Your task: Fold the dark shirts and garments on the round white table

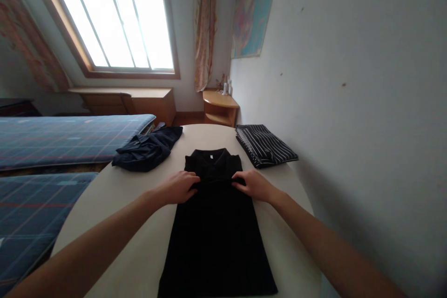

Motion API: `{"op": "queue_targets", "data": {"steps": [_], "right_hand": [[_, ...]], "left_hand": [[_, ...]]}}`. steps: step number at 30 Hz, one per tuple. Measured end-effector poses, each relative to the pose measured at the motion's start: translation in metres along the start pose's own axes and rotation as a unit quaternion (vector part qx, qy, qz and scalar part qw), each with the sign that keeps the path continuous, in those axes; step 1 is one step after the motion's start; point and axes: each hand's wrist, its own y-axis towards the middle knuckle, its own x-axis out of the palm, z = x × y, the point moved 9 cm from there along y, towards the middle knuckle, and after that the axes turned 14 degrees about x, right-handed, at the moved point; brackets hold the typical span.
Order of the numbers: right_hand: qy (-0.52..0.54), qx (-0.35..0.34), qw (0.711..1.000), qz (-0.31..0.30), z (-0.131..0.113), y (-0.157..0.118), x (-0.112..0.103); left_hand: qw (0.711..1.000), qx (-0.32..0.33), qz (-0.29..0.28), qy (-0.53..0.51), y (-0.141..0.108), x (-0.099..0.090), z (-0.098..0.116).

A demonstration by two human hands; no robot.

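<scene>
A black collared shirt [214, 237] lies lengthwise on the pale round-ended table [139, 237], its collar at the far end and a small white label inside the neck. My left hand [179, 187] pinches the fabric at the shirt's left edge, just below the collar area. At the right edge, level with it, my right hand [253, 185] grips the cloth between thumb and fingers. A raised fold of black fabric runs between the two hands. The shirt's sleeves cannot be made out clearly.
A crumpled dark navy garment [146, 149] lies at the table's far left. Folded black-and-white striped cloth [265, 145] sits at the far right, near the wall. Blue plaid mattresses [70, 137] are on the left; a small corner shelf [220, 98] stands beyond the table.
</scene>
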Motion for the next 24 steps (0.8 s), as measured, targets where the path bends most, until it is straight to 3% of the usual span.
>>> {"op": "queue_targets", "data": {"steps": [7,15,18,24], "right_hand": [[-0.018,-0.022,0.999,-0.045,-0.022,-0.044,0.015],[-0.035,-0.033,0.998,-0.038,-0.029,-0.043,0.012],[-0.002,-0.043,0.999,-0.016,-0.029,-0.037,-0.008],[0.098,-0.027,0.992,0.068,-0.027,-0.008,-0.072]], "left_hand": [[0.997,0.034,-0.034,-0.057,-0.023,0.004,0.04],[0.997,0.024,-0.015,-0.072,-0.022,-0.003,0.029],[0.996,0.029,0.029,-0.079,-0.025,-0.025,0.02],[0.987,-0.006,0.135,-0.087,-0.019,-0.081,-0.017]]}}
